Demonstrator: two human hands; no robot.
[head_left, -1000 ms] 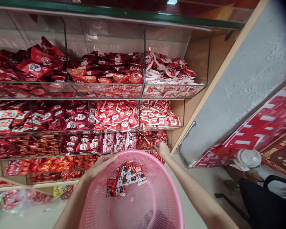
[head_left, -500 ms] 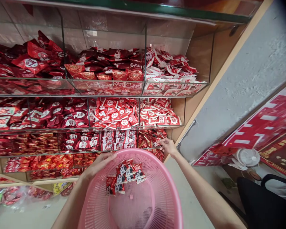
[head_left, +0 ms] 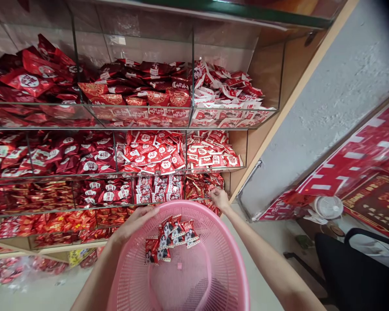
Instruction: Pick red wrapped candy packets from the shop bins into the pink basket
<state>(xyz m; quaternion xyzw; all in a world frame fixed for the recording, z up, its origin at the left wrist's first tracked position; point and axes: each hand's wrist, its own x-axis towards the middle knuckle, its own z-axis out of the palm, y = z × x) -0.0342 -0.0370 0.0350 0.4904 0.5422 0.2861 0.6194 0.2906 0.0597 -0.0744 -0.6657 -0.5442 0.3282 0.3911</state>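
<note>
My left hand grips the far left rim of a pink plastic basket, its fingers over the edge. Several small red, black and white candy packets lie in the basket towards its far side. Beyond the rim, my right hand is at the front of a shelf bin of shiny dark red candy packets. Its fingers are bent together at the packets; whatever is between the fingertips is too small to make out.
Glass-divided shelves hold heaps of red packets above and to the left. A wooden side panel and grey wall stand at right. A black chair and white fan are at lower right.
The view has shifted slightly, so shelves and wall appear further left. My right hand stays at the same bin, its fingers a little more bent. The basket and its packets look the same.
</note>
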